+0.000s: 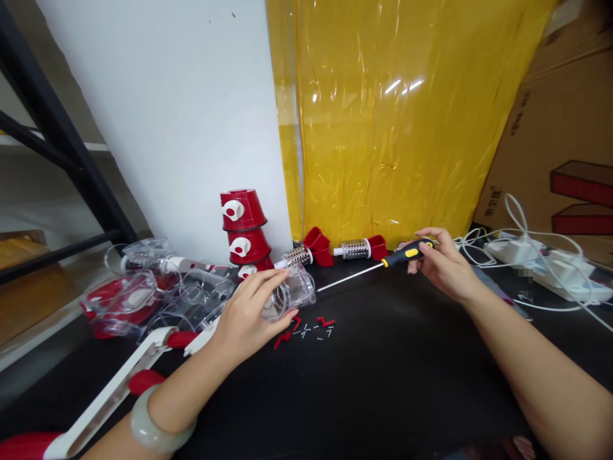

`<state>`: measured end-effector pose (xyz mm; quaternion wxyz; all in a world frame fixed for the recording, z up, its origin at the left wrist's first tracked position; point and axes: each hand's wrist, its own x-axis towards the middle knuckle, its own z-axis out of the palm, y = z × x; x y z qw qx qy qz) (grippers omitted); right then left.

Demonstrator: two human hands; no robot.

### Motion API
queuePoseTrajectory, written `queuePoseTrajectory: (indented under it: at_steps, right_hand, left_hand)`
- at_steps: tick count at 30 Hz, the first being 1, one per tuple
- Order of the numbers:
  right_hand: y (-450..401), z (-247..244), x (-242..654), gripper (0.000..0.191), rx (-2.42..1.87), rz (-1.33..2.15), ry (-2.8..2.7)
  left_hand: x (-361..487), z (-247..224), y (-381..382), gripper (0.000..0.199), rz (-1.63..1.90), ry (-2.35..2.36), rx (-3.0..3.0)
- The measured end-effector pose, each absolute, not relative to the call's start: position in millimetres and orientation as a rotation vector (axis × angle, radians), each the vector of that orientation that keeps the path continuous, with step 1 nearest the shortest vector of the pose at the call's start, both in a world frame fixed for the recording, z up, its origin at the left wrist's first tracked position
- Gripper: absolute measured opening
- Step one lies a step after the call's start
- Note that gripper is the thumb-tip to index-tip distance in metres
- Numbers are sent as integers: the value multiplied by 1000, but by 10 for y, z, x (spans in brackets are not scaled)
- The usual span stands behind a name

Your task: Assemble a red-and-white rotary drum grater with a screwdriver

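My left hand [249, 314] is closed round a clear plastic housing [301, 285], held tilted just above the black tabletop. In my right hand [445, 265] is a screwdriver [407, 253] with a black and yellow handle, gripped with the fingertips. Its long thin shaft points left, and the tip meets the right end of the housing; whether it sits on a screw is too small to tell. Small red clips [326, 321] and several screws [305, 330] lie on the table just below the housing.
Stacked red cups [245, 211] with white knobs stand behind my left hand. Two grater drums [355, 249] lie by the yellow sheet. Clear and red parts [138, 294] pile at left, near white crank handles [110, 390]. A power strip [550, 265] with white cables is at right.
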<state>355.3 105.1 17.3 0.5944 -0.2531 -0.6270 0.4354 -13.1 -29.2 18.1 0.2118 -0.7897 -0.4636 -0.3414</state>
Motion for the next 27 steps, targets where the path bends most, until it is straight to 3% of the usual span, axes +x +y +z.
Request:
queuePoseTrajectory:
  at_steps: [4, 7, 11, 16, 22, 27]
  right_hand:
    - [1069, 140, 3590, 33, -837, 800, -1536]
    - [1052, 174, 3573, 39, -735, 877, -1531]
    - [1037, 198, 3538, 33, -558, 993, -1489]
    - [1081, 127, 3583, 35, -783, 876, -1510]
    - [1035, 187, 3560, 37, -550, 998, -1492]
    - [1046, 153, 3585, 39, -745, 942, -1526]
  left_hand:
    - [-124, 185, -293, 60, -947, -1268, -2202]
    - [-134, 182, -281, 60, -940, -1282, -2196]
    - [-144, 173, -270, 60, -945, -1296, -2185]
    - [-141, 175, -277, 60, -974, -1292, -2193]
    - [-149, 176, -266, 60, -929, -1307, -2196]
    - [-133, 179, -272, 60, -929, -1297, -2186]
